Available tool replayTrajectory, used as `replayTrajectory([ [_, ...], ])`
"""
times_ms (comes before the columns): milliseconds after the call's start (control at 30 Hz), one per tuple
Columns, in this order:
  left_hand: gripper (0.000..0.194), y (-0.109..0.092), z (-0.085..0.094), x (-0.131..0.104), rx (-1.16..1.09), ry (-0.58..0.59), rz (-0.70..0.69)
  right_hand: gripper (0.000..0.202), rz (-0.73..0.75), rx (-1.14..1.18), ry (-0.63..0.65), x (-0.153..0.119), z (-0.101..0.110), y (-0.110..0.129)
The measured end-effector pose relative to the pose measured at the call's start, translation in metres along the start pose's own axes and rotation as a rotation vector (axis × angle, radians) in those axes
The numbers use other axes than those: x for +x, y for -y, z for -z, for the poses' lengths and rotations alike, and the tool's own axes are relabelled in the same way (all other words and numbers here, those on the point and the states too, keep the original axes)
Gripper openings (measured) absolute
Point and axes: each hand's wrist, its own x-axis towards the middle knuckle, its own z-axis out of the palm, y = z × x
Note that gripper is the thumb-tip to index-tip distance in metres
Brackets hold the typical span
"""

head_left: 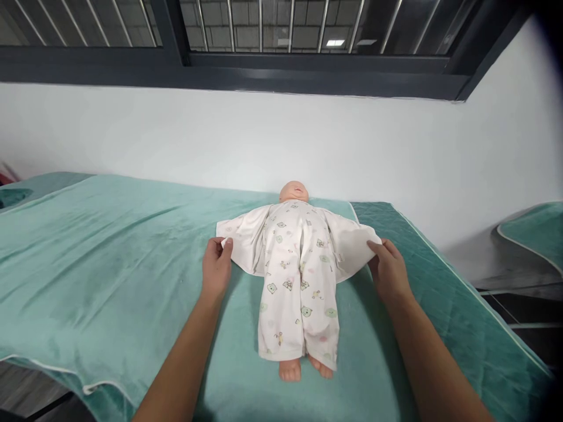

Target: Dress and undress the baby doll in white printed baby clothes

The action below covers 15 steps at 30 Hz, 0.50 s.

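Observation:
A baby doll lies on its back, head toward the wall and bare feet toward me. White baby clothes with small green and brown animal prints cover its body and legs. The upper part is spread wide to both sides. My left hand pinches the edge of the cloth on the left between thumb and fingers. On the other side my right hand pinches the right edge the same way. The doll's hands are hidden under the cloth.
Beneath the doll is a green cover, wrinkled at the left, with a darker quilted part at the right. Behind stands a white wall below a dark-framed barred window. Another green cloth hangs at the far right.

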Motion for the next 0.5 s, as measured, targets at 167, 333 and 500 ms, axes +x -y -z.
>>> replayTrajectory([
  [167,0.034,-0.003,0.001,0.0,-0.002,0.041,-0.005,0.007,0.265,-0.009,0.396,-0.023,-0.045,0.059],
  [333,0.034,-0.002,0.0,0.001,-0.024,0.033,0.0,0.014,0.691,-0.455,0.591,-0.056,-0.063,0.068],
  [500,0.035,-0.002,-0.001,0.0,-0.019,0.06,0.007,0.014,0.676,-0.477,0.359,-0.072,-0.053,0.054],
])
